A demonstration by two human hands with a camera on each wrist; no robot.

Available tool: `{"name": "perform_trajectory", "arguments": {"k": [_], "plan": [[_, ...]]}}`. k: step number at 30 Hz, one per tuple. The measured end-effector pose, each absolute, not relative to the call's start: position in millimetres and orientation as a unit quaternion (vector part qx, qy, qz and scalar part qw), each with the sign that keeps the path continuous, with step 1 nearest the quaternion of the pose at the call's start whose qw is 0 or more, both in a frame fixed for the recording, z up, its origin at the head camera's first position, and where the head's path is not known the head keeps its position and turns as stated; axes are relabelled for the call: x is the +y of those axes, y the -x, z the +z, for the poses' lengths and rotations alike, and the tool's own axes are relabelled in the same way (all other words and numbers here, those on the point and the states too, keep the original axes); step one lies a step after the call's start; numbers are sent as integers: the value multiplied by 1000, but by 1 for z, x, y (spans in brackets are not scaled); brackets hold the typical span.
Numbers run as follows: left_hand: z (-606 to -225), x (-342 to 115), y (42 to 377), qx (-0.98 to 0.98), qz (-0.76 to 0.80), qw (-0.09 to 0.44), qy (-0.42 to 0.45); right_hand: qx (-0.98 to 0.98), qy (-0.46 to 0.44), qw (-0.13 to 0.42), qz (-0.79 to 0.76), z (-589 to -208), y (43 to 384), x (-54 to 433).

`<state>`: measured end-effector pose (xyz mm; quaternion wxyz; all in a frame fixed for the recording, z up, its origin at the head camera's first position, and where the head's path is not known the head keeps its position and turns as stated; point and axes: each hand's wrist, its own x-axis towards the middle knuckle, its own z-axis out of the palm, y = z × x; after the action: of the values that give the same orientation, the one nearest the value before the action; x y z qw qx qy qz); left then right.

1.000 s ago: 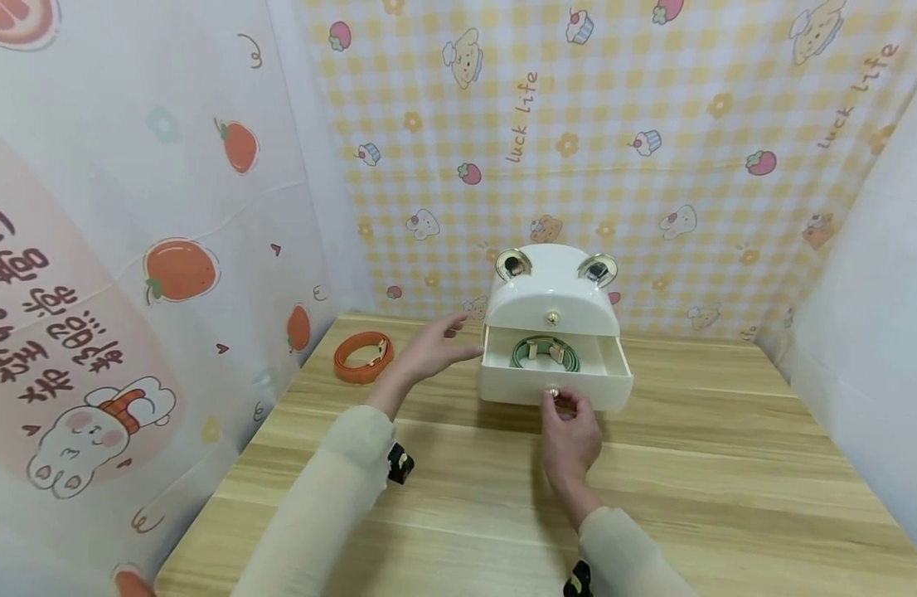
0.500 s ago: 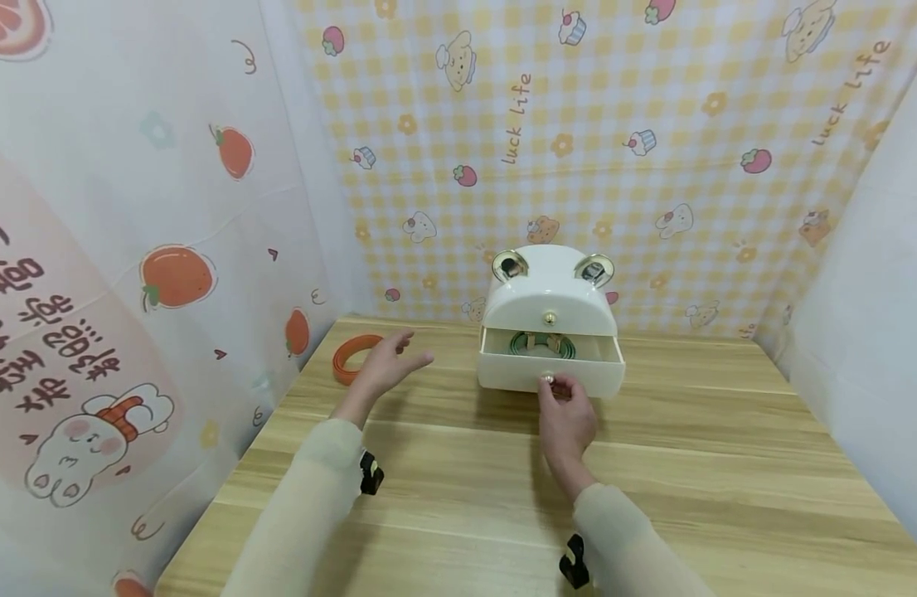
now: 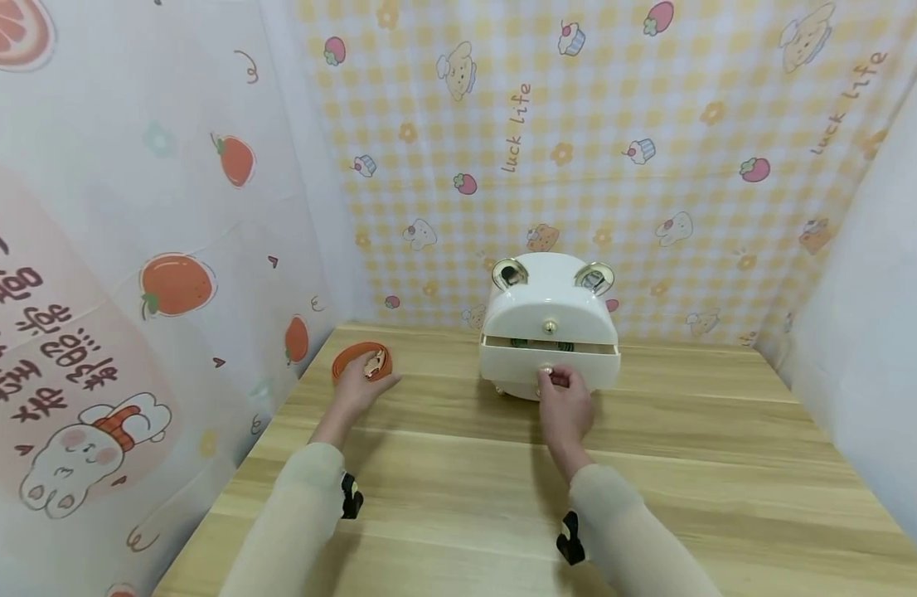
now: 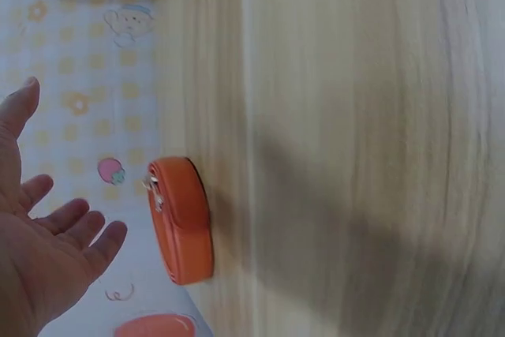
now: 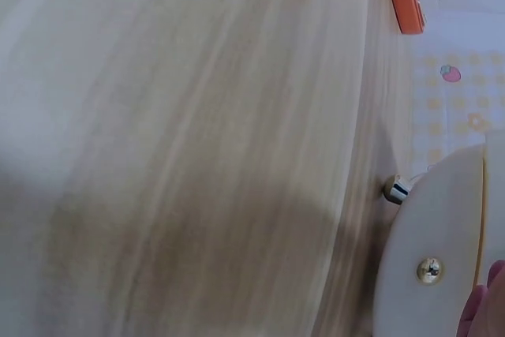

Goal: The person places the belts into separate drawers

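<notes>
A rolled orange belt point(image 3: 342, 358) with a gold-coloured buckle lies on the table at the left. My left hand point(image 3: 354, 393) hovers over it in the head view, its fingers spread; in the left wrist view the hand stands apart from the belt point(image 4: 191, 234). With thumb and fingers, my right hand point(image 3: 566, 408) pinches the small gold knob point(image 3: 545, 370) of a drawer point(image 3: 507, 365). That drawer belongs to a white frog-shaped box point(image 3: 551, 286) and sticks out slightly. Through the narrow gap shows a bit of a green rolled belt point(image 3: 518, 342).
The box stands near the back of the wooden table point(image 3: 697, 464), before a yellow checked cloth point(image 3: 623, 99). A printed white cloth point(image 3: 93, 207) hangs along the left side. Another gold knob point(image 5: 430, 271) sits on the box's lower front.
The drawer has slid inward with my right hand on its knob, covering most of the green belt. My left hand has moved left from beside the drawer to above the orange belt.
</notes>
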<state>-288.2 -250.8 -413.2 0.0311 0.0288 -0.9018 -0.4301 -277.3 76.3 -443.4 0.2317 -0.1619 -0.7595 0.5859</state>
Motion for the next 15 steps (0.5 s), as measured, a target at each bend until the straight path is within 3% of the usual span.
{"name": "perform_trajectory", "arguments": {"k": [7,15], "plan": [[-435,-275,298,-885,-453,103,-46,-766,170,234,575,-440,287,78],[-449,-294,312,-899,-417,74,-107,-780,171,222,559,-436,293,79]]}}
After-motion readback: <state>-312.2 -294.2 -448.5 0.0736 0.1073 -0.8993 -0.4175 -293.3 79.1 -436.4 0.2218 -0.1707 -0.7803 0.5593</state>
